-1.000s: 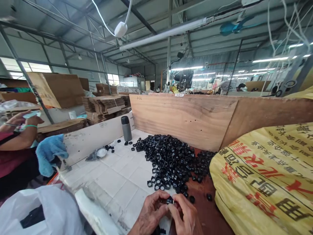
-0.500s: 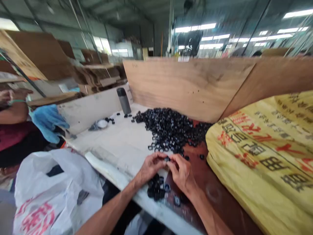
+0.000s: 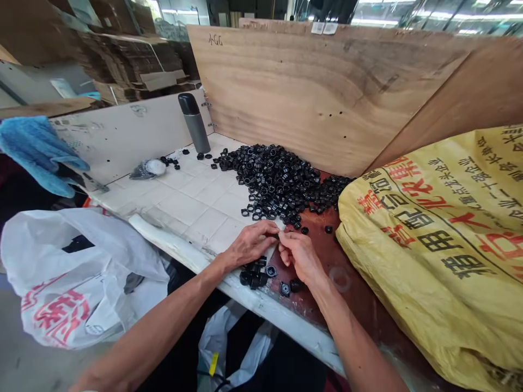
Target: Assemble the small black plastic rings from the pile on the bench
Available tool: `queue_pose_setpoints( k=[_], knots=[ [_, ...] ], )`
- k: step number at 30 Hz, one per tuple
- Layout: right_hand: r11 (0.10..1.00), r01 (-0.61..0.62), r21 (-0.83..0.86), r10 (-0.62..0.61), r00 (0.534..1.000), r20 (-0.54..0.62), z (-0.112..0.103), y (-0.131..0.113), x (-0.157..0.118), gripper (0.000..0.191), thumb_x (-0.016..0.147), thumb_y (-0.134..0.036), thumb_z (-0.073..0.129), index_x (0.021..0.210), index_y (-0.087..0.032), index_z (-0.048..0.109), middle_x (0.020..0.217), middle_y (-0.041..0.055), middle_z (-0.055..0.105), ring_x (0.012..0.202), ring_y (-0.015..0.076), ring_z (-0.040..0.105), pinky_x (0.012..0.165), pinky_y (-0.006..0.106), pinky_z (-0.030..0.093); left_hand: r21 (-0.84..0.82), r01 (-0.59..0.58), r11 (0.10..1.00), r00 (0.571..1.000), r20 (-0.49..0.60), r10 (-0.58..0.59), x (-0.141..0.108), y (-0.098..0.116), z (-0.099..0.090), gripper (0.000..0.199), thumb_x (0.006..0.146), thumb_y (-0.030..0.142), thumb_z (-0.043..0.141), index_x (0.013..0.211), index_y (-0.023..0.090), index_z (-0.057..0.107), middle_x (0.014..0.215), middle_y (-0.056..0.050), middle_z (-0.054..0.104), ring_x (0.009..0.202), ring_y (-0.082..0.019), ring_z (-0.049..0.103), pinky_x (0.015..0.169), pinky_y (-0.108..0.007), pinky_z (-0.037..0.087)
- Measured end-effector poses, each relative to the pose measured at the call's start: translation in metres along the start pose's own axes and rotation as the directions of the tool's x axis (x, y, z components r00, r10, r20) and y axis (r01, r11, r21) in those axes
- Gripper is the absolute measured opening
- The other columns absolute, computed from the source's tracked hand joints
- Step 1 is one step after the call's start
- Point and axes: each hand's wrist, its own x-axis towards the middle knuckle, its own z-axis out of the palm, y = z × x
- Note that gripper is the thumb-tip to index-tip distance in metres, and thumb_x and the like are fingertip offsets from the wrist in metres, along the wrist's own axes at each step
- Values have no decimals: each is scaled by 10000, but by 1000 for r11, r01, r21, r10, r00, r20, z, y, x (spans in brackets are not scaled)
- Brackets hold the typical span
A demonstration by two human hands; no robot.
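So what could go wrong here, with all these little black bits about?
The small black part held at the fingertips of the left hand and right hand could slip, being tiny and mostly hidden.

The loose black caps near the table's front edge might get knocked off by a forearm.

The yellow sack might shove the nearby pile of black rings if it slumped.

Soft light, bright tubes (image 3: 373,22) behind, stretched edges
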Motion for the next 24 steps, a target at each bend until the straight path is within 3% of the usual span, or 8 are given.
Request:
queue_pose_setpoints(
  k=[3,5,7,10,12,15,20,24],
  knots=[
    [931,151,-331,-198,973,-114,-17,-9,7,404,807,-565,617,739,-167,617,616,17,631,489,127,550,458,224,419,-8,190,982,982,11,-189,-2,6,-7,181,819,158,593,987,179,657,929,-31,684,861,-169,652,821,-292,528],
    [846,200,-495,-331,924,-193,-35,-20,6,426,810,-588,606,805,-164,650,674,36,667,571,157,600,536,252,468,32,199,980,976,79,-201,-8,13,-14,139,808,157,596,927,179,664,941,-36,675,888,-176,639,842,-291,519],
    [750,212,-627,-398,901,-171,-53,-27,-6,430,827,-589,594,829,-165,666,716,48,682,644,180,625,610,281,491,60,142,988,975,167,-150,-19,19,-23,135,857,191,575,947,186,674,1069,-65,665,1014,-201,621,932,-315,493],
    [626,236,-743,-364,931,-11,-68,-20,-43,392,855,-548,602,969,-180,678,894,73,705,823,221,659,757,338,516,83,146,986,952,260,-163,-41,25,-34,369,917,350,582,1260,215,577,1261,-105,604,1130,-236,598,990,-356,480],
    [497,307,-811,-368,922,124,-65,-1,-71,469,841,-509,652,1197,-203,621,1162,108,659,1073,276,612,929,421,476,141,111,984,945,291,-148,-55,26,-35,728,827,488,691,1441,222,404,1364,-144,532,1214,-286,560,1027,-401,471],
    [340,296,-893,-437,890,129,-45,36,-101,645,855,-476,655,1406,-199,466,1385,165,510,1271,362,467,1014,561,400,246,-87,965,956,294,11,-68,25,-24,1026,686,632,746,1496,182,306,1420,-207,461,1329,-370,446,1103,-507,403],
    [272,360,-893,-404,885,233,-17,64,-108,669,977,-395,489,1552,-203,204,1489,185,400,1331,375,389,1010,624,401,388,-262,884,938,318,139,-71,26,-1,870,788,645,612,1455,154,346,1296,-214,546,1208,-348,519,1019,-543,458],
    [244,567,-787,-394,799,454,-16,59,-110,717,987,-382,492,1566,-159,133,1478,201,401,1358,356,378,1086,593,369,359,-354,863,895,397,203,-74,27,0,828,785,650,618,1393,127,413,1221,-216,583,1103,-335,560,944,-515,495]
  ],
)
